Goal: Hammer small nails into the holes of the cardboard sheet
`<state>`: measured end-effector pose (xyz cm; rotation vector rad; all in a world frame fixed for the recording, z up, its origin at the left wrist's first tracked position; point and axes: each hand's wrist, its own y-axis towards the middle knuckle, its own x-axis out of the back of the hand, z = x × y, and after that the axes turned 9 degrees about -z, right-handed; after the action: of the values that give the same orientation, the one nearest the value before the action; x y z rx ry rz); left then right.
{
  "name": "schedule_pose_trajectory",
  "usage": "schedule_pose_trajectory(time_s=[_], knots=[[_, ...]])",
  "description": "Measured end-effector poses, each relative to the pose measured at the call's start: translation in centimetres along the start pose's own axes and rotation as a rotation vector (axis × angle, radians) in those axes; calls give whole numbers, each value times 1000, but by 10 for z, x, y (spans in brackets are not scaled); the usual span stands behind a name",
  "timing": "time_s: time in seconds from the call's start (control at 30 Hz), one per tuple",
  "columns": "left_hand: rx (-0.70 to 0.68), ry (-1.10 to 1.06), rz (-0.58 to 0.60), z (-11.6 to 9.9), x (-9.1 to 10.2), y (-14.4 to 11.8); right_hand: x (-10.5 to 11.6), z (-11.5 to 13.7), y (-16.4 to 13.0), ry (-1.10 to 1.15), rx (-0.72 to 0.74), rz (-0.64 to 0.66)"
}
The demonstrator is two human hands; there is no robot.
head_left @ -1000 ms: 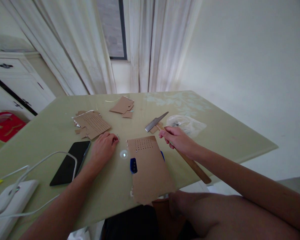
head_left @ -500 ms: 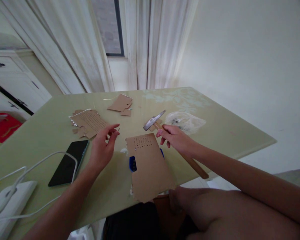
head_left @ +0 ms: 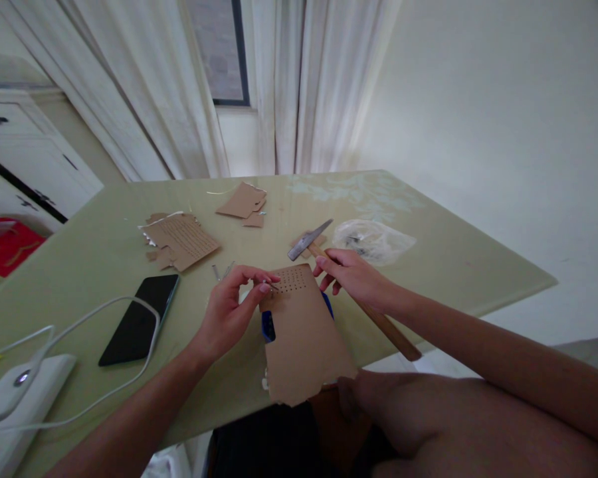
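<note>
My right hand [head_left: 356,275] is wrapped round the wooden handle of a hammer [head_left: 309,239], its metal head raised beyond the far edge of a piece of cardboard [head_left: 309,345]. Rows of small holes run across the far end of this cardboard. Over the left side of those holes, my left hand [head_left: 229,309] pinches a thin nail [head_left: 274,287] between thumb and fingers. Whether the nail's tip touches the cardboard I cannot tell. A blue object [head_left: 268,326] shows from under the cardboard on both sides; most of it is hidden.
Left of my hands lie a phone [head_left: 140,320], a white power strip [head_left: 40,392] with cables, and a hole-punched cardboard piece [head_left: 184,239]. Farther back are more cardboard scraps [head_left: 242,200]. A clear plastic bag [head_left: 373,242] with dark bits rests beyond my right hand.
My left hand has moved right, bringing the nail from beside the cardboard to above its holes. Small metallic pieces now show on the table behind that hand. The hammer stays nearly still.
</note>
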<state>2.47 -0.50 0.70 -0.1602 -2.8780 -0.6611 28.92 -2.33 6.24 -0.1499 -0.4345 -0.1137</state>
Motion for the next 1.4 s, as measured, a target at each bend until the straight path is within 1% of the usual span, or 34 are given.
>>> schedule_pose_trajectory(time_s=[0.13,0.43,0.67,0.9,1.03,1.1,1.17,1.2,1.3,1.4], knots=[[-16,42,2,-1,1,0,0,2,-1,-17,-4,-2],[7,80,28,2,1,1,0,-2,0,13,-23,3],[-19,122,25,5,2,-1,-1,0,0,4,-22,2],[-38,138,18,2,1,-1,-1,3,-1,-6,-37,4],[-81,207,19,0,2,-1,-2,2,-1,-34,-17,5],[-110,244,10,-2,2,-1,1,4,-1,-96,22,-5],[-133,268,-2,-4,1,-1,9,12,-3,-202,113,-32],[-142,275,-8,-5,1,-1,15,19,-5,-257,179,-52],[-166,283,-16,-9,0,0,30,47,-18,-372,377,-47],[-185,280,-26,-11,0,0,35,74,-34,-492,467,-30]])
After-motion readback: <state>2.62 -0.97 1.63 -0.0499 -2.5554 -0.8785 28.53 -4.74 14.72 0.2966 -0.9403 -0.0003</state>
